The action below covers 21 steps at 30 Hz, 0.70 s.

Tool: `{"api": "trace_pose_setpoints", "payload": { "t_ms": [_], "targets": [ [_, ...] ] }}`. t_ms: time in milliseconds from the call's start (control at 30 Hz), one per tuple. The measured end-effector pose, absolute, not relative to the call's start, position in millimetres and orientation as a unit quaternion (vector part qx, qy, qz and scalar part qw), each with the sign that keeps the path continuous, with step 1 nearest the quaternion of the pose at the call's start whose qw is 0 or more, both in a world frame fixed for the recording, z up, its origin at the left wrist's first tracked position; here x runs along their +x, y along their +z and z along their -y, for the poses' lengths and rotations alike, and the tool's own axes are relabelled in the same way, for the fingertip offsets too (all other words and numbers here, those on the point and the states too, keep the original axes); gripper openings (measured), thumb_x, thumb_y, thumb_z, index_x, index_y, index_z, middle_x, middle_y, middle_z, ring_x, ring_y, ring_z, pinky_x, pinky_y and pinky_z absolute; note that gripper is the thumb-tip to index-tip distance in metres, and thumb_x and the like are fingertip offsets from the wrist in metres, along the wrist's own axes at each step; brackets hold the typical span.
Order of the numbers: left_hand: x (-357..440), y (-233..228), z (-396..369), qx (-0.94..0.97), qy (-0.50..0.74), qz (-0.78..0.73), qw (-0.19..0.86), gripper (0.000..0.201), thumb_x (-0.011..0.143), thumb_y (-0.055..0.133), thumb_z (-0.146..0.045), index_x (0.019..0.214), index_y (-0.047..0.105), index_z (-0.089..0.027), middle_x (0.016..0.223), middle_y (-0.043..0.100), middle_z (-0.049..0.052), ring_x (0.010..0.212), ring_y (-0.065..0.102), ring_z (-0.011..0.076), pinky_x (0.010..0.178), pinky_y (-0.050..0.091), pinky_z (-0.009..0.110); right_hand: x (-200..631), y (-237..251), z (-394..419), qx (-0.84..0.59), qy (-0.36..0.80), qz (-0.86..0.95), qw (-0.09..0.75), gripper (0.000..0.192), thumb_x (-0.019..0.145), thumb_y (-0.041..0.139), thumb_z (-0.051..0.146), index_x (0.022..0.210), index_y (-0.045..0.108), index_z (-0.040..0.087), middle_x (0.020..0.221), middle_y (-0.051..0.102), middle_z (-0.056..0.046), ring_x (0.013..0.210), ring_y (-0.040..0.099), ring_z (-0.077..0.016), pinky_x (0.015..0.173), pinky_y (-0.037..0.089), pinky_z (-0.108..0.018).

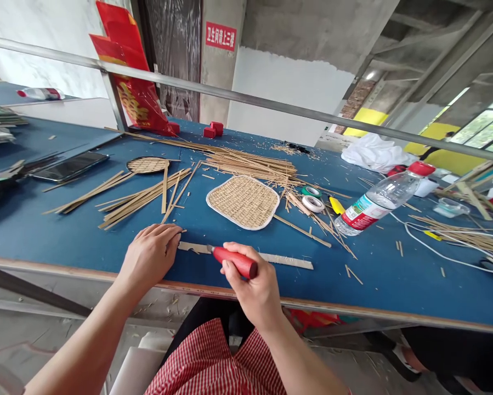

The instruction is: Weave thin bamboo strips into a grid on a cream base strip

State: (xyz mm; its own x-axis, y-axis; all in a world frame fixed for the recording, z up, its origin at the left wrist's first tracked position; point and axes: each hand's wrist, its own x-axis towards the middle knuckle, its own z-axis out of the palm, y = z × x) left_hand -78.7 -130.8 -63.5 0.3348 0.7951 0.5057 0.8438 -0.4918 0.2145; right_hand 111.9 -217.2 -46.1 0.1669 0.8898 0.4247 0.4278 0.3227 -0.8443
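In my right hand (250, 280) is a knife with a red handle (240, 263), fingers wrapped round it. Its short blade touches a flat, pale bamboo strip (285, 260), which lies along the near edge of the blue table. My left hand (152, 253) rests at the strip's left end, fingers bent and pressed together over it; the fingertips are partly hidden. Beyond the strip lies a woven bamboo fan panel (243, 202) with a white border. Loose bamboo strips (141, 200) fan out past my left hand.
A plastic water bottle (380, 200) stands tilted in view at the right, near tape rolls (312, 204). Further back are a pile of bamboo strips (250, 164), a small dark-rimmed woven piece (147, 164), a phone (71, 166) and a metal rail (246, 97). Another person's leg (413, 359) shows lower right.
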Motion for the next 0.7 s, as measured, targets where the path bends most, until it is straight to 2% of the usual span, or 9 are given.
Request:
{"api": "trace_pose_setpoints", "payload": {
  "t_ms": [267, 567, 700],
  "targets": [
    [-78.0, -62.6, 132.1, -0.818, -0.282, 0.499, 0.042, 0.030, 0.086, 0.035, -0.030, 0.093, 0.063, -0.020, 0.098, 0.066, 0.002, 0.091, 0.057, 0.0195, 0.084, 0.041, 0.033, 137.0, -33.7, 236.0, -0.595, 0.202, 0.550, 0.550, 0.021, 0.076, 0.056, 0.029, 0.093, 0.061, 0.020, 0.085, 0.067, -0.004, 0.058, 0.064, -0.0150, 0.054, 0.054, -0.025],
    [-78.3, -61.7, 132.3, -0.819, -0.278, 0.500, 0.043, 0.031, 0.087, 0.033, -0.028, 0.094, 0.062, -0.019, 0.098, 0.065, 0.002, 0.090, 0.057, 0.0190, 0.083, 0.041, 0.032, 98.7, -44.4, 210.7, -0.542, 0.246, 0.600, 0.535, 0.022, 0.076, 0.055, 0.032, 0.094, 0.060, 0.021, 0.093, 0.067, -0.006, 0.067, 0.066, -0.0162, 0.059, 0.055, -0.025],
    [-78.2, -61.4, 132.8, -0.815, -0.284, 0.503, 0.043, 0.031, 0.087, 0.033, -0.027, 0.093, 0.062, -0.019, 0.098, 0.065, 0.003, 0.090, 0.057, 0.0190, 0.084, 0.041, 0.032, 120.6, -39.9, 223.2, -0.565, 0.242, 0.569, 0.547, 0.022, 0.076, 0.055, 0.033, 0.091, 0.061, 0.019, 0.081, 0.068, -0.004, 0.058, 0.065, -0.0153, 0.055, 0.054, -0.025]
  ]
}}
